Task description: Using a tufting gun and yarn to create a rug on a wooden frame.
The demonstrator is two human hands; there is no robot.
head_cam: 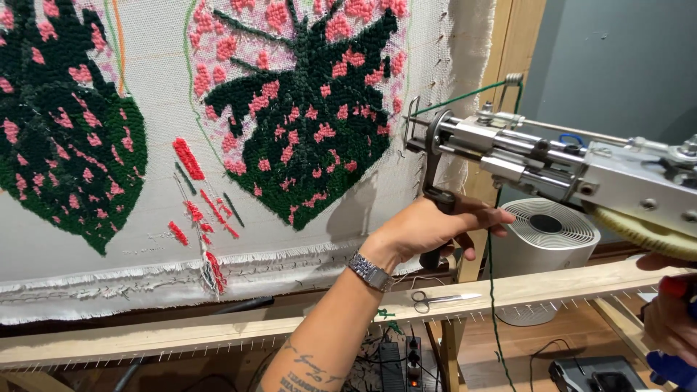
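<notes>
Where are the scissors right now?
The scissors lie flat on the wooden frame rail, lower centre, just below the left hand gripping the tufting gun.

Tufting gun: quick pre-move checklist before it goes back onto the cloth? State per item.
1. Left hand on the front handle: ok, fingers wrapped round it.
2. Right hand on the rear grip: cannot tell, mostly out of frame.
3. Green yarn fed to the gun: ok, it runs through the top guide.
4. Gun tip off the cloth: ok, beside its right edge.
5. Scissors clear of the gun: ok, lying on the frame rail.
6. Yarn tail free: cannot tell, it drops out of view.
</notes>
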